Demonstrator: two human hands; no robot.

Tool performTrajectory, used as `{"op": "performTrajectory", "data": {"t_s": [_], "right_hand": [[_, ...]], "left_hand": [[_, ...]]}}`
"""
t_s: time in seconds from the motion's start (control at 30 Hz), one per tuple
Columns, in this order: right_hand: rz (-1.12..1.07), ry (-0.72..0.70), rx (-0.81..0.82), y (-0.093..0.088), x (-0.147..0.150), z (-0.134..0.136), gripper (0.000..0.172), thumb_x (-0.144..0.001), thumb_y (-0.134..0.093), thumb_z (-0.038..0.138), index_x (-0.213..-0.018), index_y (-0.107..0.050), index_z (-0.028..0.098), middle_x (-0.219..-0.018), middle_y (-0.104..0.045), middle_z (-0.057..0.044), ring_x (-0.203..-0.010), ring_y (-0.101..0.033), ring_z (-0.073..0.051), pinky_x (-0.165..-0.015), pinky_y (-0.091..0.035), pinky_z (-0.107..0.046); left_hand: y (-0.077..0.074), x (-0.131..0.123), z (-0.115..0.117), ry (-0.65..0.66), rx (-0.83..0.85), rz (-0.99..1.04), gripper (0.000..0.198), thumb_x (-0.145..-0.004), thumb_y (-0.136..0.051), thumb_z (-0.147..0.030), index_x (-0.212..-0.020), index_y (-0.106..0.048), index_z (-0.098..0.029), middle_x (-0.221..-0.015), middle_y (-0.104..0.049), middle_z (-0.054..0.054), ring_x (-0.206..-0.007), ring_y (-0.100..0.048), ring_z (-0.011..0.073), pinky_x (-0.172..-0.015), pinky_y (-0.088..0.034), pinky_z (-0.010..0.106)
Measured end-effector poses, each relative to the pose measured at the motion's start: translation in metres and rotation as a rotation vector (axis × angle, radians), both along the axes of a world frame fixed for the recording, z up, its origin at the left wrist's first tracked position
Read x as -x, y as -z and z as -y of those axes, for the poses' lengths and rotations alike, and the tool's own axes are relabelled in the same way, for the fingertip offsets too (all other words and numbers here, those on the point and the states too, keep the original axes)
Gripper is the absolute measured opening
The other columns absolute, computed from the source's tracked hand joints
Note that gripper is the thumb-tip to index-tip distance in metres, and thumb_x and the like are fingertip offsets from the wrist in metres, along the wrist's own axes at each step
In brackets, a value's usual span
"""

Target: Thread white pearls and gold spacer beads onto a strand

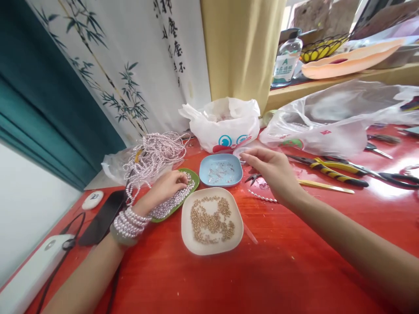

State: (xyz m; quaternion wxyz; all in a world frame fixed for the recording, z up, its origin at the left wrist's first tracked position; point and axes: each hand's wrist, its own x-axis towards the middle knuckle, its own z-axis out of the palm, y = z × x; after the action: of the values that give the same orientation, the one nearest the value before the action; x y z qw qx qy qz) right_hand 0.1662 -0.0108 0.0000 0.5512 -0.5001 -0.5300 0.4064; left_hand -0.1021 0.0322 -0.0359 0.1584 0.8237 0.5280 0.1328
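Observation:
My left hand (167, 188) rests over the green dish (196, 175) of pale pearl beads (170, 205), its fingers curled together at the beads. What they hold, if anything, is hidden. Strands of pearl beads (131, 223) wrap that wrist and run up to a heap of strung pearls (157, 150) behind. My right hand (270, 170) is raised beside the blue dish (202, 172) of small clear pieces, thumb and fingers pinched. Anything in the pinch is too small to name. A whitish round item (238, 150) lies just behind those fingertips. In front sits a cream dish (186, 235) of gold beads (212, 221).
Right of my right hand lie yellow-black pliers (340, 172), tweezers (327, 186) and scissors (399, 179). A short bead strand (262, 197) lies near that forearm. White plastic bags (225, 124) stand at the back. A phone (103, 220) and power bank (36, 274) are at left.

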Motion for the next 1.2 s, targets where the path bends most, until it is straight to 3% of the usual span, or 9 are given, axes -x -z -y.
{"op": "performTrajectory", "data": {"t_s": [0.23,0.37,0.5,0.7,0.77,0.93,1.2], "right_hand": [[0.032,-0.015,-0.006,0.000,0.000,0.001,0.014,-0.072,-0.061,0.030,-0.072,-0.065,0.017,-0.068,-0.058,0.000,-0.060,-0.051,-0.010,-0.055,-0.042,-0.023],[0.108,-0.010,0.012,-0.003,0.002,0.003,0.015,-0.073,-0.061,0.032,-0.074,-0.065,0.018,-0.071,-0.061,-0.001,-0.061,-0.053,-0.012,-0.055,-0.041,-0.025],[0.163,-0.027,-0.022,-0.003,0.006,0.005,0.016,-0.073,-0.060,0.034,-0.071,-0.064,0.019,-0.072,-0.062,-0.002,-0.067,-0.053,-0.015,-0.058,-0.040,-0.026],[0.144,-0.243,0.040,0.006,0.026,0.021,0.019,-0.073,-0.057,0.037,-0.066,-0.058,0.020,-0.066,-0.059,0.000,-0.064,-0.053,-0.014,-0.061,-0.040,-0.027],[0.105,-0.354,0.090,0.012,0.034,0.029,0.021,-0.075,-0.054,0.036,-0.062,-0.055,0.019,-0.062,-0.057,0.001,-0.062,-0.053,-0.013,-0.060,-0.041,-0.027],[0.026,-0.458,0.219,0.024,0.043,0.040,0.019,-0.075,-0.049,0.033,-0.062,-0.049,0.020,-0.059,-0.056,0.000,-0.058,-0.054,-0.013,-0.058,-0.042,-0.027],[0.047,-0.468,0.185,0.029,0.043,0.039,0.018,-0.076,-0.047,0.026,-0.059,-0.047,0.019,-0.058,-0.056,0.000,-0.056,-0.054,-0.013,-0.055,-0.041,-0.026]], "left_hand": [[-0.007,-0.001,0.002,-0.074,0.023,-0.007,0.012,-0.072,-0.058,-0.026,-0.070,-0.065,-0.016,-0.075,-0.066,0.005,-0.072,-0.057,0.0194,-0.067,-0.038,0.031],[-0.011,0.001,0.001,-0.150,0.118,0.281,0.010,-0.068,-0.061,-0.023,-0.067,-0.066,-0.014,-0.069,-0.065,0.005,-0.065,-0.055,0.0171,-0.062,-0.037,0.028],[-0.012,0.001,0.001,-0.156,0.222,0.433,0.013,-0.071,-0.059,-0.023,-0.070,-0.066,-0.013,-0.070,-0.066,0.007,-0.060,-0.056,0.0134,-0.056,-0.039,0.025],[-0.016,-0.032,0.023,-0.186,0.708,1.185,0.010,-0.065,-0.069,-0.015,-0.073,-0.067,-0.010,-0.073,-0.066,0.005,-0.063,-0.058,0.0076,-0.060,-0.044,0.017],[-0.017,-0.047,0.034,-0.182,0.791,1.324,0.010,-0.067,-0.068,-0.011,-0.076,-0.067,-0.009,-0.074,-0.066,0.004,-0.061,-0.058,0.0052,-0.061,-0.045,0.014],[-0.012,-0.065,0.051,-0.212,0.858,1.403,0.008,-0.070,-0.065,-0.009,-0.078,-0.066,-0.007,-0.078,-0.067,0.006,-0.065,-0.060,0.0057,-0.063,-0.048,0.012],[-0.003,-0.065,0.053,-0.281,0.846,1.452,0.006,-0.070,-0.066,-0.008,-0.076,-0.067,-0.008,-0.072,-0.066,0.004,-0.060,-0.060,0.0049,-0.060,-0.049,0.012]]}}
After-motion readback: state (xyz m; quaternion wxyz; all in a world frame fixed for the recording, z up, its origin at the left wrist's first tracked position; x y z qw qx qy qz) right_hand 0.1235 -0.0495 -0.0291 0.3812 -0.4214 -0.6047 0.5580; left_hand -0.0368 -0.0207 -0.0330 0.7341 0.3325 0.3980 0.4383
